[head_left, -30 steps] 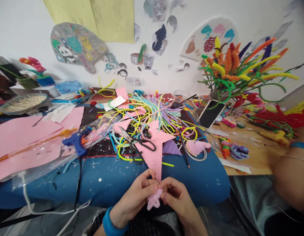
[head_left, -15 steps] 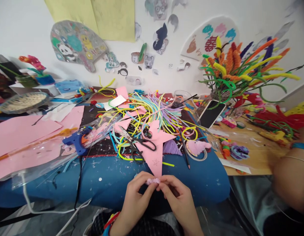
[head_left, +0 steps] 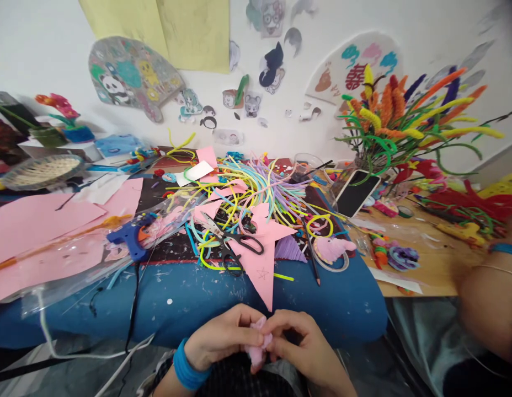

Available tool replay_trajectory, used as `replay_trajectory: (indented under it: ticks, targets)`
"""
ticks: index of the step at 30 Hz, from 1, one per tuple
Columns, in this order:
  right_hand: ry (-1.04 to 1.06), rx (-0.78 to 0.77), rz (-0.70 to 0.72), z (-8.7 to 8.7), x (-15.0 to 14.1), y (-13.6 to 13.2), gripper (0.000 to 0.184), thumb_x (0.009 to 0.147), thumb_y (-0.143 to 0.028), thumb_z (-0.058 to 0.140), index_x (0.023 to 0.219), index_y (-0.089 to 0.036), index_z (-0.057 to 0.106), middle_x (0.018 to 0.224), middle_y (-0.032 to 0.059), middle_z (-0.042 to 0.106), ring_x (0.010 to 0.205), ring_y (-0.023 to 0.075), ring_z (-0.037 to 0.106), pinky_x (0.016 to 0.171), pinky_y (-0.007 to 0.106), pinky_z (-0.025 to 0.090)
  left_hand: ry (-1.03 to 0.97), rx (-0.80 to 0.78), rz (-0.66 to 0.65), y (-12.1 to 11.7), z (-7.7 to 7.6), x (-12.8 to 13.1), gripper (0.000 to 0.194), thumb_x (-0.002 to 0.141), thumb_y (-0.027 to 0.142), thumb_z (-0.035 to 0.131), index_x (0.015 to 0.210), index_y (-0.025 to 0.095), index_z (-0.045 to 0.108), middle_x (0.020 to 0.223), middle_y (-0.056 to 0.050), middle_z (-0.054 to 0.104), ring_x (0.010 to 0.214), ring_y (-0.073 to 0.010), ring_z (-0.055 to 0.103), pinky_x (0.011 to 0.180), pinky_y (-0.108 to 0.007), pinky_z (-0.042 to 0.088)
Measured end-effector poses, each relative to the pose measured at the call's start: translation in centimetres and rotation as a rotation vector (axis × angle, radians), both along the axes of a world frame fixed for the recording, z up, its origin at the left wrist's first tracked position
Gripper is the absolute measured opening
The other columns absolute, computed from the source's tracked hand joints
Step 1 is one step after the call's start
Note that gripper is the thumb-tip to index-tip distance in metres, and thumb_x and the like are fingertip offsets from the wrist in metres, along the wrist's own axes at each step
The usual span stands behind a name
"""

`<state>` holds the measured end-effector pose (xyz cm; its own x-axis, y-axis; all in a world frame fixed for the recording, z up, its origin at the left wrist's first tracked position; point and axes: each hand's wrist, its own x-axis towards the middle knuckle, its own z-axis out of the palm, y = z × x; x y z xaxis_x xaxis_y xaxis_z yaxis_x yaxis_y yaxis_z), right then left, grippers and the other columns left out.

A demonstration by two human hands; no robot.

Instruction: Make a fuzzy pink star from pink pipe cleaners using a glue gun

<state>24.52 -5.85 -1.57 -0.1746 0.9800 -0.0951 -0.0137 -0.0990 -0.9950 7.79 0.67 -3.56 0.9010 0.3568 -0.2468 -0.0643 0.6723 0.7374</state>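
Note:
In front of my lap, both hands pinch a small, fuzzy pink pipe-cleaner piece (head_left: 258, 344). My left hand (head_left: 225, 337) grips it from the left with thumb and fingers. From the other side, the thumb and fingertips of my right hand (head_left: 303, 346) close on its edge. My fingers cover part of the piece. Just beyond lies a pink paper cutout (head_left: 258, 273) with a small drawn star, its tip pointing at my hands. Black-handled scissors (head_left: 245, 242) rest partly over it. To its right are a purple wrapped triangle (head_left: 289, 249) and a pencil (head_left: 313, 262).
A pile of pastel pipe cleaners (head_left: 276, 190) spreads across the dark mat. A blue glue gun (head_left: 134, 240) with a cord lies left, near pink sheets (head_left: 44, 231). A phone (head_left: 357, 193) leans before pipe-cleaner flowers (head_left: 399, 110). Another person's arm (head_left: 494, 298) is at right.
Both hands have lowered slightly toward my lap. The pink piece has turned from lying sideways to more upright, and my left wrist has rotated. The table items stay put.

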Motion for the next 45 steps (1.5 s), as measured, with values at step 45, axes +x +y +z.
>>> replay_trajectory:
  ticks: [45]
  targets:
    - [-0.309,0.133,-0.333,1.5,-0.4,0.0,0.018,0.079,-0.031,0.069,0.066,-0.019,0.069,0.064,0.0005,0.058,0.059,0.0137,0.052,0.056,0.024,0.041,0.159,0.292,0.311,-1.5,1.0,0.3,0.049,0.084,0.06,0.057,0.08,0.013,0.067,0.062,-0.003,0.065,0.056,-0.0133,0.061,0.059,-0.022,0.045]
